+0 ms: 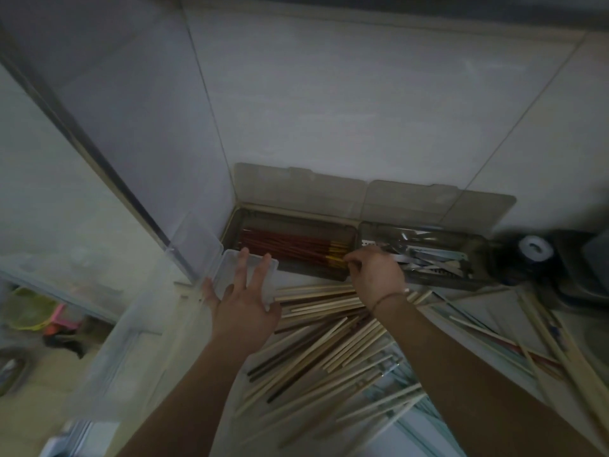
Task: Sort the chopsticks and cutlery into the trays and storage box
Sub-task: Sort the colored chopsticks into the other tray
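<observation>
Worktop: pale surface set into a corner of tiled wall; it carries every item below.
Left tray: smoked-grey plastic tray, lid raised, in the far corner; holds red lacquered chopsticks with yellow ends.
Right tray: matching grey tray touching the first along the far edge; holds flat metal cutlery.
Clear storage box: transparent plastic, lid open, at the left edge.
Loose pile: pale bamboo and dark wooden chopsticks fanned across the near worktop, still unsorted.
Left hand: released, fingers straight, resting on the box.
Right hand: fingers curled at the yellow ends; it probably pinches a red chopstick, though the contact is blurred.
Technique: judged best to lay each stick parallel to those stacked, yellow ends together, steadying the box meanwhile.
Obscured: the box's contents, the dark objects at the right edge, and individual cutlery types cannot be made out.
</observation>
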Demonstrator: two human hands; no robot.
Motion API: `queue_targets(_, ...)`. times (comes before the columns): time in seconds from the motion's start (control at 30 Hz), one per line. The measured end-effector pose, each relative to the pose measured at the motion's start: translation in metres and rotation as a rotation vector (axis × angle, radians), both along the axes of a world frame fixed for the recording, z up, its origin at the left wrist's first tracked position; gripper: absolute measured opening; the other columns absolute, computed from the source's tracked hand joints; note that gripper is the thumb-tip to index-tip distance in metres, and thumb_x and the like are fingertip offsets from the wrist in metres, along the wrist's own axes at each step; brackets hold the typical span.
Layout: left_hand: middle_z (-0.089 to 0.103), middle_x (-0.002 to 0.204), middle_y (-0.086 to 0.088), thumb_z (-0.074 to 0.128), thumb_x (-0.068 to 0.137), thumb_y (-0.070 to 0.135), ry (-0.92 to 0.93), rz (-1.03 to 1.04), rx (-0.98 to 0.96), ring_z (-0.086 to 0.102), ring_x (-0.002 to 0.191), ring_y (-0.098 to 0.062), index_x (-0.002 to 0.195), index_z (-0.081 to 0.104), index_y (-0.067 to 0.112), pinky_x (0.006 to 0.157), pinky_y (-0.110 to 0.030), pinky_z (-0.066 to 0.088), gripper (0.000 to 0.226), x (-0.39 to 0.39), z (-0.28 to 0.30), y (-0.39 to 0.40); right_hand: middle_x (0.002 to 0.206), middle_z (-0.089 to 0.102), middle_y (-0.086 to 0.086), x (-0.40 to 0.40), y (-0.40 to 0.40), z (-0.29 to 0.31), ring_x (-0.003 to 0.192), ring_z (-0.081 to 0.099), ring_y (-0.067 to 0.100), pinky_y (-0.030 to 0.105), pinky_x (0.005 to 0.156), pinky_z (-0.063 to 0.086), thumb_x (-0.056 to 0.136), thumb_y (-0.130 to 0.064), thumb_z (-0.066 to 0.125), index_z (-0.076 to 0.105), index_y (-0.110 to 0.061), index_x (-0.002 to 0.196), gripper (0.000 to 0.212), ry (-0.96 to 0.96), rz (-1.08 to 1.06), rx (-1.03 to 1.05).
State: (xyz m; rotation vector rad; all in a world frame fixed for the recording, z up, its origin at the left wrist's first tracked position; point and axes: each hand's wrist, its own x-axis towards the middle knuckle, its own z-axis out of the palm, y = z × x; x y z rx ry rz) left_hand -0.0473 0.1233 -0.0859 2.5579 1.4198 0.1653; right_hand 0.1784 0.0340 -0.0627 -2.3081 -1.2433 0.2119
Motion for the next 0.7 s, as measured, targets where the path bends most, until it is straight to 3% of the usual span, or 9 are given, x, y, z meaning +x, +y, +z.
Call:
queue_targets(0.2,0.004,0.165,0.000,0.043,0.077,0.057,0.016,-0.001,-0.007,0.044,0.133,-0.027,0.153,0.010,0.043,0.112,-0.065,0.004,0.084,0.000,0.001,0.000,0.102,0.070,-0.005,0.003,-0.005,-0.002,0.089,0.065,0.016,0.022,0.070,0.047,0.089,-0.023,0.061,0.071,-0.026,0.102,0.017,0.087,-0.110,0.069)
queue_targets(0.37,0.008,0.165,-0.001,0.045,0.075,0.057,0.028,-0.002,0.038,0.040,0.137,-0.023,0.153,0.014,0.042,0.111,-0.064,0.008,0.085,0.000,-0.003,0.001,0.089,0.069,-0.007,0.009,-0.072,-0.008,0.068,0.057,0.006,0.016,0.065,0.043,0.086,-0.018,0.065,0.072,-0.021,0.092,0.010,0.099,-0.193,0.276)
queue_targets(0.43,0.014,0.163,-0.003,0.050,0.074,0.055,0.021,-0.001,0.065,0.038,0.139,-0.024,0.152,0.021,0.040,0.109,-0.065,0.012,0.085,0.001,-0.005,0.003,0.085,0.070,-0.004,0.016,-0.118,-0.020,0.063,0.059,0.012,0.020,0.062,0.043,0.085,-0.017,0.066,0.071,-0.021,0.088,0.007,0.061,-0.292,0.252)
queue_targets(0.53,0.012,0.164,-0.003,0.056,0.079,0.054,0.018,0.010,0.046,0.020,0.147,-0.023,0.153,0.020,0.038,0.111,-0.065,0.009,0.084,0.002,-0.007,0.004,0.080,0.071,0.006,0.038,-0.185,-0.036,0.065,0.066,0.027,0.028,0.062,0.047,0.081,-0.010,0.069,0.072,-0.017,0.083,0.007,-0.024,-0.451,0.168)
queue_targets(0.7,0.019,0.162,-0.007,0.040,0.069,0.063,0.013,0.013,0.033,0.024,0.145,-0.030,0.153,0.027,0.034,0.107,-0.070,0.011,0.090,0.001,-0.008,0.005,0.084,0.070,0.013,0.071,-0.270,-0.046,0.075,0.065,0.035,0.035,0.068,0.050,0.083,-0.023,0.054,0.073,-0.016,0.088,0.021,-0.136,-0.655,0.004)
